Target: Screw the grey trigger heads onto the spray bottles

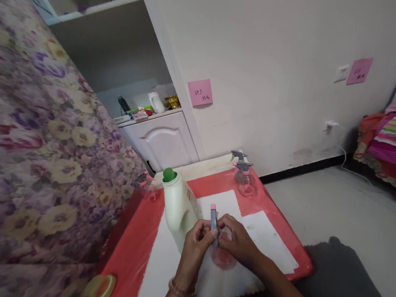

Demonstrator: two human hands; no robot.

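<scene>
The left hand (pixel 200 239), wearing a bracelet (pixel 181 293), is pinching the grey head (pixel 214 214) of a clear spray bottle (pixel 223 262), and the right hand (pixel 240 240) is gripping it from the other side. White cloth (pixel 152 278) is covering part of a red table (pixel 127 253). A pale jug (pixel 177 204) with a green top (pixel 169 175) is standing just beside the left hand. Other sprayers (pixel 247 187) are standing at the far right corner, another (pixel 148 191) at the far left. A floral curtain (pixel 46 140) is hanging alongside.
</scene>
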